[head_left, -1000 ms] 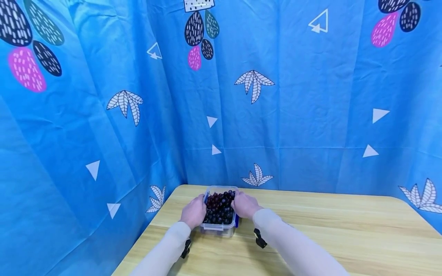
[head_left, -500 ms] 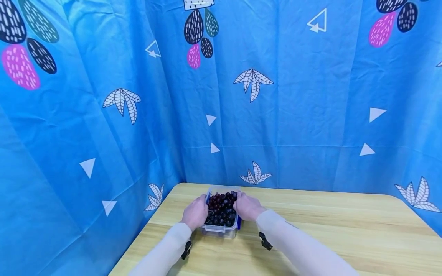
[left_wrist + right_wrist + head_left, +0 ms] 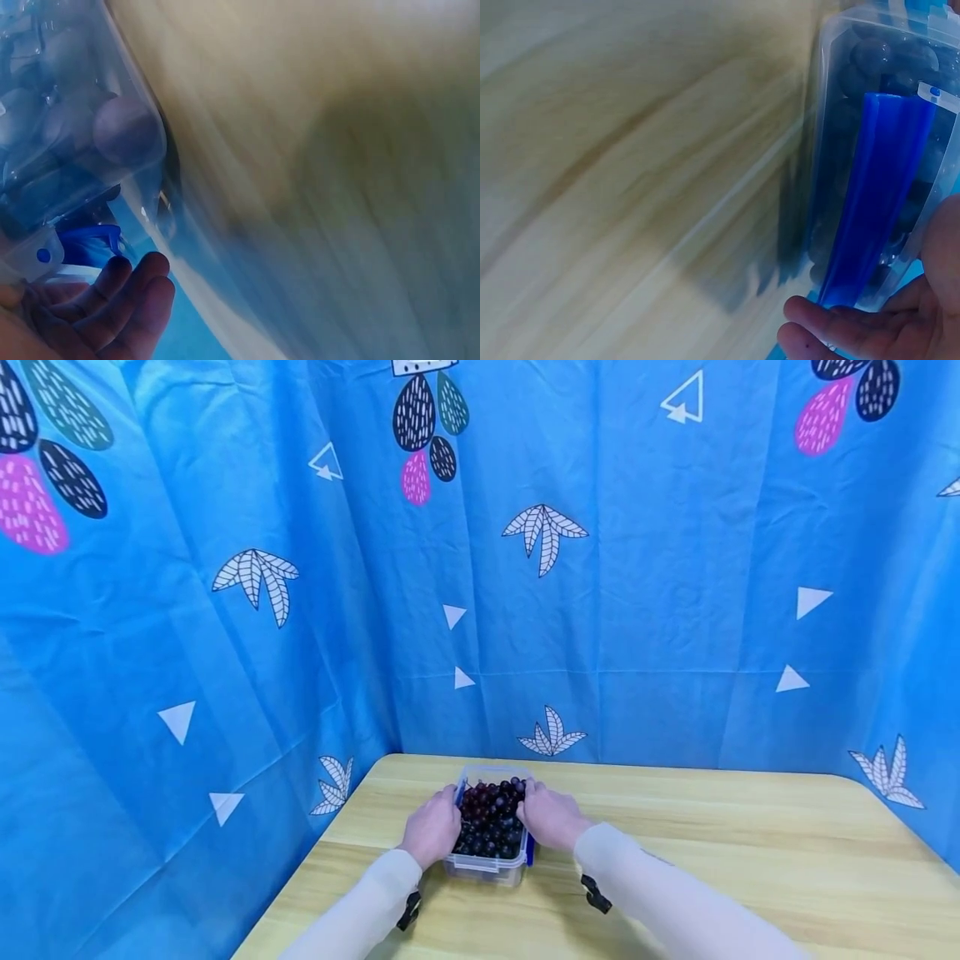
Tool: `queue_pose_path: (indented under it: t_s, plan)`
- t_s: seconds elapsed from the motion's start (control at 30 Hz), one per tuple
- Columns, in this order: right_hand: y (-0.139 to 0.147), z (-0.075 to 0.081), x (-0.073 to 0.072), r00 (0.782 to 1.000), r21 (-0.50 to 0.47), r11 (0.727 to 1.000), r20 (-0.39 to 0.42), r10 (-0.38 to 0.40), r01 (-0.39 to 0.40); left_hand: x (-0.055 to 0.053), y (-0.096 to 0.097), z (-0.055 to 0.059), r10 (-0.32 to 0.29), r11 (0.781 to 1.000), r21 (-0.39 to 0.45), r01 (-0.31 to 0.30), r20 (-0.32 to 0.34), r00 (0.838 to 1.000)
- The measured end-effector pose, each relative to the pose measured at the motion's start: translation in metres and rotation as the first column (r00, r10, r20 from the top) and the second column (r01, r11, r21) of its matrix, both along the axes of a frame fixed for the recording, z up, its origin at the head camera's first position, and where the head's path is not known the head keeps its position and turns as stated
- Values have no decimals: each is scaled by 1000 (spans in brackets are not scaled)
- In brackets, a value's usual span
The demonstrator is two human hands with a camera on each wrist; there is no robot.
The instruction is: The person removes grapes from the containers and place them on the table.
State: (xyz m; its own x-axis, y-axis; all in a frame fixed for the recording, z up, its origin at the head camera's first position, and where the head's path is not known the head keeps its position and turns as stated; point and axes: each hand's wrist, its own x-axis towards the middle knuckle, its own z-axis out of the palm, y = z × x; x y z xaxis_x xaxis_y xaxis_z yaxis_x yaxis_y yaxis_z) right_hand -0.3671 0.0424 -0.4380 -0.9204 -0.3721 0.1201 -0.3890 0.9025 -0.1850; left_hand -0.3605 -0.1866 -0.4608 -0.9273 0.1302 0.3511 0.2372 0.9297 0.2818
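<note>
A clear plastic food container (image 3: 483, 865) full of dark grapes (image 3: 489, 827) is between my two hands on the left part of the table. My left hand (image 3: 432, 827) grips its left rim, with the fingers along the outside wall beside a blue clip (image 3: 91, 241) in the left wrist view. On the opposite side, my right hand (image 3: 552, 816) holds the right rim, its thumb side up at the grapes. A long blue locking flap (image 3: 879, 195) hangs down that wall in the right wrist view, just above the right fingertips.
The pale wooden table (image 3: 697, 852) stretches away to the right of the container. A blue patterned curtain (image 3: 660, 610) hangs behind the table and along its left side. Dark wrist straps (image 3: 596, 893) show below both forearms.
Both hands have shifted the grape container a little to the right and toward me, keeping their hold on its sides. The head view has turned slightly to the right.
</note>
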Motion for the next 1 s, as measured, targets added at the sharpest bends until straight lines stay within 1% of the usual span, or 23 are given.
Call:
queue_pose_path:
  t_s: [0.1,0.27,0.47,0.57,0.7,0.83,1.0]
  plan:
    - [5,0,6,1000,-7,1000,-5,-1,1,4,5,0,-8,1000,-10,8,-2,1000]
    - [14,-3,13,1000,-48,999,16,-5,6,12,12,-1,-15,1000,-17,15,-8,1000]
    - [25,-3,21,1000,-33,999,-4,-8,8,20,22,2,-25,999,-27,25,4,1000]
    - [31,-2,25,1000,-60,998,-5,1,-2,23,29,4,-31,998,-49,31,16,999]
    - [41,1,30,1000,-98,995,17,-1,2,27,40,7,-38,994,-99,39,20,999]
    - [50,0,34,1000,-89,996,22,1,1,31,49,10,-25,990,-142,26,9,1000]
    - [60,0,37,1000,-66,998,3,10,-10,37,59,9,-3,984,-180,0,-19,1000]
